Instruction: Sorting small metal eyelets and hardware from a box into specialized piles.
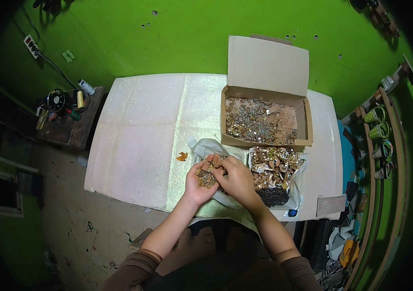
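My left hand is cupped palm up and holds a heap of small gold and silver metal fittings. Over that heap bends my right hand, its fingers drawn together at the pieces. What its fingertips pinch, if anything, is too small to make out. Beneath both hands lies a white plastic bag, mostly covered by them, with more small pieces partly showing. Right of my right hand, larger shiny gold fittings are piled with black ones on another clear plastic bag.
An open cardboard box of loose metal fittings stands behind, lid raised. An orange scrap lies left of my hands on the shiny-covered table. A ribbed card is at the right corner. Left stands a small table with thread spools.
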Motion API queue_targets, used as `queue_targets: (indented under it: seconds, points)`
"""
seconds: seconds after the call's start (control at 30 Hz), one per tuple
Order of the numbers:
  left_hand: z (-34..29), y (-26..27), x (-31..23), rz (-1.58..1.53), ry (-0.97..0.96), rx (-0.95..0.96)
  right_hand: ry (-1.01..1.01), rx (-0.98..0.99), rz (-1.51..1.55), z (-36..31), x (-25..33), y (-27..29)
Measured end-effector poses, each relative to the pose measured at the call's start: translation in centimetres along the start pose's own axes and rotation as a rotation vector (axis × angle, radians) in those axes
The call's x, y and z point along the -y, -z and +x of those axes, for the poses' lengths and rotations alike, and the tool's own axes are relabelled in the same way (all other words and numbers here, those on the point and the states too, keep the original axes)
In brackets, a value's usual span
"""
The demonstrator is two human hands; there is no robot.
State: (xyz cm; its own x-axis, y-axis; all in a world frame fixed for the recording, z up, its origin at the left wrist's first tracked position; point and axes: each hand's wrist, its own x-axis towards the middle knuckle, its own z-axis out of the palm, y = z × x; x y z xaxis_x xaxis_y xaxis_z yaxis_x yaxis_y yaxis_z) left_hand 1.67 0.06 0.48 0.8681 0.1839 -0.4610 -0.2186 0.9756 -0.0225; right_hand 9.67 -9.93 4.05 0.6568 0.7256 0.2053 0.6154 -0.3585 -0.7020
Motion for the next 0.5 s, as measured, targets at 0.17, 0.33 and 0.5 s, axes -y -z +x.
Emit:
queue_targets:
  seconds: [0.17,0.33,0.5]
  points:
    - [-0.1,0.0,0.1,0.009,-0.008,0.005,0.036,0.024,0.029,-0.3,-0.2,-0.8]
    - [-0.1,0.6,-0.5,-0.020,-0.004,0.031,-0.029,0.103,0.271,0.0,-0.2,0.3]
    - [-0.3,-0.2,-0.5,-0.101,-0.028,-0.053,-0.255,0.058,0.315,0.3,-1.4,2.2]
